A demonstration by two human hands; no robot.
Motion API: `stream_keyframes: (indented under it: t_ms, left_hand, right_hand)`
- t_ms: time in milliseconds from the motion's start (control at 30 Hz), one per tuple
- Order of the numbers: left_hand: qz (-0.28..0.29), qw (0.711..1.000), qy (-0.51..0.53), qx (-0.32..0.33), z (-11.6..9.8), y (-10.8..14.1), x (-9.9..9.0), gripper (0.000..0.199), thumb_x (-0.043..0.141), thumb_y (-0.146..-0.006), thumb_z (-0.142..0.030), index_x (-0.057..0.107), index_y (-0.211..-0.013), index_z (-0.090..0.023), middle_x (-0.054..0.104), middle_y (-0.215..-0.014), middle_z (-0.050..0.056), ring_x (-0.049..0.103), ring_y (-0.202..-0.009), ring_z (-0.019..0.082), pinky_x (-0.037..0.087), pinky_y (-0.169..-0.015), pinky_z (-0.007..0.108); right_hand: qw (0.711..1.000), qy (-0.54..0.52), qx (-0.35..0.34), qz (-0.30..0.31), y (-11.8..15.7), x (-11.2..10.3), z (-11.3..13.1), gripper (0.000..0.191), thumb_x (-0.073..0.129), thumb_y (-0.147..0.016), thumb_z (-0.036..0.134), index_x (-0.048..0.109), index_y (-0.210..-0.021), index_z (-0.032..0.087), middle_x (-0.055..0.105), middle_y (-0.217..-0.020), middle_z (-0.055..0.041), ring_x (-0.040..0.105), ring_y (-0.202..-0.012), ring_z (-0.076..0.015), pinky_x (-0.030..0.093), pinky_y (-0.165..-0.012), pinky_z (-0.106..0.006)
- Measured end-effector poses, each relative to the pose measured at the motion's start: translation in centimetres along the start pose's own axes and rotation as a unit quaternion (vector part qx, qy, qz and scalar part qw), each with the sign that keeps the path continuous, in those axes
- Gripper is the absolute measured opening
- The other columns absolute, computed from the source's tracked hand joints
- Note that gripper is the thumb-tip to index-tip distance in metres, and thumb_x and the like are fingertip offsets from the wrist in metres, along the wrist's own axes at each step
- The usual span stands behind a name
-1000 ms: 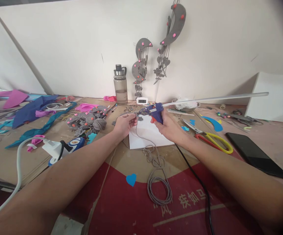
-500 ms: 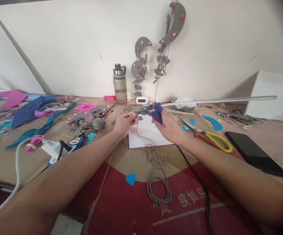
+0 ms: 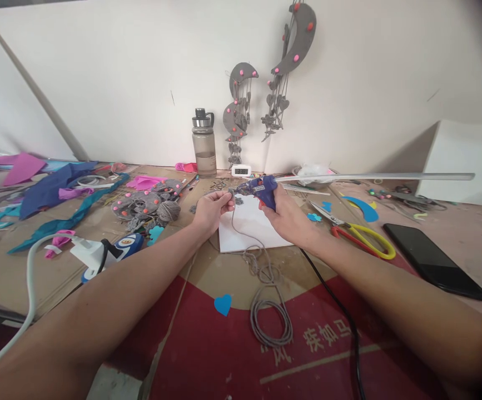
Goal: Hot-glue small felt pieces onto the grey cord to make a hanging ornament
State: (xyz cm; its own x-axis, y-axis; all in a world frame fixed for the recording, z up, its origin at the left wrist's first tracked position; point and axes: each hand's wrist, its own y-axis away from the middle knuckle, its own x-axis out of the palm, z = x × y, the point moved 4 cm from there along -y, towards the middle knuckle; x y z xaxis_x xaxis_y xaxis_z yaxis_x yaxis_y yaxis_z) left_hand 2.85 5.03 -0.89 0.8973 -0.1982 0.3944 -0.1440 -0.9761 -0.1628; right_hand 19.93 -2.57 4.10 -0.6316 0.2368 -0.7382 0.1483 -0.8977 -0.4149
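Observation:
My right hand [image 3: 287, 215] is wrapped round a blue glue gun [image 3: 267, 190], from whose back a long clear glue stick [image 3: 374, 177] points right. The gun's nozzle is beside a small grey felt piece [image 3: 231, 193] pinched in my left hand [image 3: 214, 210]. Grey cord [image 3: 271, 323] runs down from this piece and ends in a loose coil on the cardboard. White paper [image 3: 251, 230] lies under both hands, with a small grey piece on it near the nozzle.
Scissors [image 3: 359, 236] and a black phone [image 3: 436, 260] lie at the right. A blue heart [image 3: 223, 305] lies in front. The bottle [image 3: 204, 145] and clock [image 3: 241, 170] stand behind. Felt scraps [image 3: 55, 186], yarn [image 3: 168, 211] and a white plug [image 3: 88, 251] are at the left.
The far end of the glue stick has tilted down slightly as the gun shifted a little. Both hands keep their hold and have hardly moved.

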Motion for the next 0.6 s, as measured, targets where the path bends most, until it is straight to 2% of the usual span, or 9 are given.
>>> stream_keyframes:
  t_ms: [133,233,333,400,500,600]
  left_hand:
    - [-0.025,1.000,0.013,-0.011,0.0,-0.1,-0.2,0.014,0.071,-0.072,-0.016,0.060,-0.067,-0.010,0.056,-0.058,0.001,0.051,-0.052,0.006,0.044,-0.055,0.020]
    - [-0.053,0.998,0.014,-0.018,0.0,-0.1,-0.4,0.014,0.070,-0.073,-0.015,0.059,-0.068,-0.010,0.056,-0.058,0.001,0.051,-0.052,0.006,0.044,-0.055,0.020]
    - [-0.058,0.998,0.012,-0.017,0.0,-0.1,-0.2,0.014,0.070,-0.072,-0.014,0.058,-0.068,-0.011,0.056,-0.057,0.000,0.052,-0.052,0.006,0.044,-0.055,0.020]
    - [-0.056,0.998,0.002,-0.010,-0.2,0.1,0.0,0.015,0.072,-0.071,-0.015,0.057,-0.069,-0.011,0.056,-0.058,0.000,0.053,-0.052,0.007,0.045,-0.055,0.021]
    - [-0.054,0.998,-0.017,0.006,-0.4,0.3,0.2,0.018,0.074,-0.068,-0.017,0.058,-0.071,-0.012,0.057,-0.060,-0.001,0.054,-0.053,0.007,0.046,-0.055,0.022]
    - [-0.055,0.998,-0.034,0.015,-0.5,0.4,0.3,0.018,0.074,-0.067,-0.018,0.058,-0.073,-0.012,0.058,-0.061,-0.001,0.055,-0.052,0.007,0.046,-0.055,0.022]
  right_hand:
    - [0.997,-0.071,0.025,-0.014,-0.4,-0.2,-0.8,0.036,0.047,-0.080,0.023,0.043,-0.116,0.018,0.064,-0.100,-0.0094,0.060,-0.078,-0.0207,0.047,-0.068,-0.033]
    - [0.988,-0.114,0.106,-0.006,-1.2,-0.4,-2.6,0.030,0.046,-0.078,0.023,0.048,-0.107,0.017,0.067,-0.091,-0.0066,0.058,-0.062,-0.0149,0.045,-0.057,-0.027]
    - [0.978,-0.020,0.203,0.038,-1.9,-0.7,-5.1,0.019,0.046,-0.079,0.027,0.057,-0.090,0.016,0.069,-0.086,-0.0093,0.061,-0.067,-0.0168,0.043,-0.058,-0.026]
    - [0.966,0.086,0.233,0.076,-2.2,-0.7,-6.3,0.025,0.046,-0.081,0.035,0.060,-0.086,0.015,0.069,-0.092,-0.0139,0.064,-0.080,-0.0220,0.044,-0.063,-0.027]
    - [0.949,0.200,0.216,0.113,-2.5,-0.6,-7.2,0.037,0.045,-0.083,0.044,0.062,-0.091,0.013,0.066,-0.105,-0.0209,0.062,-0.097,-0.0294,0.045,-0.072,-0.032]
    - [0.945,0.226,0.194,0.136,-2.1,-0.3,-7.3,0.041,0.042,-0.085,0.047,0.062,-0.089,0.011,0.065,-0.103,-0.0240,0.061,-0.098,-0.0322,0.044,-0.077,-0.037]
